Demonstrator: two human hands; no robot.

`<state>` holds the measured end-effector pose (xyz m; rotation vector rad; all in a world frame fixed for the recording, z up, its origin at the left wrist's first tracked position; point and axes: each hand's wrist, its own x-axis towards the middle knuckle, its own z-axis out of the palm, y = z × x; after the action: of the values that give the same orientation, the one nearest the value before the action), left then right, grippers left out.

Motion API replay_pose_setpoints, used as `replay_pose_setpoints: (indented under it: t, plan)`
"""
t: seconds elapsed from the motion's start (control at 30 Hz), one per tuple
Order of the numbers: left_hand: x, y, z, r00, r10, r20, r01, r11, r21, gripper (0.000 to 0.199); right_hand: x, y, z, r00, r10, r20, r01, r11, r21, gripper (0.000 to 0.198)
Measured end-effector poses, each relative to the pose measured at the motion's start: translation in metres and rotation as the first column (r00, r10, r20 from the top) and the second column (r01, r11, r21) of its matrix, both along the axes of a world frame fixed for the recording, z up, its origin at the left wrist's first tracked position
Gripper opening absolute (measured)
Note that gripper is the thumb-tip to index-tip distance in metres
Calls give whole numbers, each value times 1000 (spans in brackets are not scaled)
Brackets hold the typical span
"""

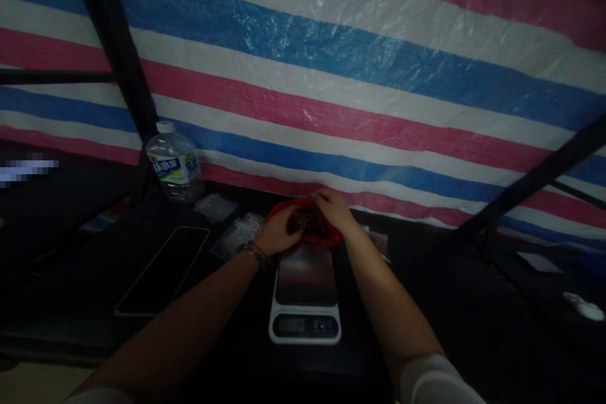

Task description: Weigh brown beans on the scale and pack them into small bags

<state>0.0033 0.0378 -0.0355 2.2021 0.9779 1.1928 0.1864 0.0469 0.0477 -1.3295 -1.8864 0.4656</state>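
Observation:
A red container (335, 237) with dark brown, clumped contents (310, 222) sits just behind the kitchen scale. My left hand (277, 230) is closed over its left edge, with the fingertips against the contents and partly hidden. On the opposite side, my right hand (332, 207) has its fingers bent over the far right edge. Nearer to me lies the white digital scale (305, 284), its metal plate bare at the front; the display is too dark to read. Small clear plastic bags (237, 233) lie left of my left hand, and another filled bag (379, 243) is right of my right forearm.
A large clear bottle (175, 164) with a white cap stands at the back left. A phone (163, 271) lies on the dark table. Striped sheeting (331, 88) hangs behind, framed by dark bars (111, 44). At far right are a pale card (540, 262) and a white object (584, 307).

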Motion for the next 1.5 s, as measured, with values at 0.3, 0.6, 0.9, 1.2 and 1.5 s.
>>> replay_pose_setpoints:
  t: [0.3,0.6,0.9,1.2,1.5]
  plan:
    - [10,-24,21,955,-296,-15,291,948,-130,72,10,-19,29,992,35,-123,-32,999,27,22]
    - [-4,-55,37,883,-430,-190,394,897,-202,78,18,-30,43,986,54,-160,-45,997,61,25]
    - [-74,-45,41,895,-98,-435,73,994,-76,66,21,-36,50,985,92,-144,-83,994,68,21]
    - [-85,-50,19,766,-1,-643,-58,996,-70,77,17,-39,46,985,156,-76,-157,988,2,21]
    - [-87,-49,10,845,75,-529,-94,996,-9,51,11,-34,31,973,227,-29,-229,966,-123,22]
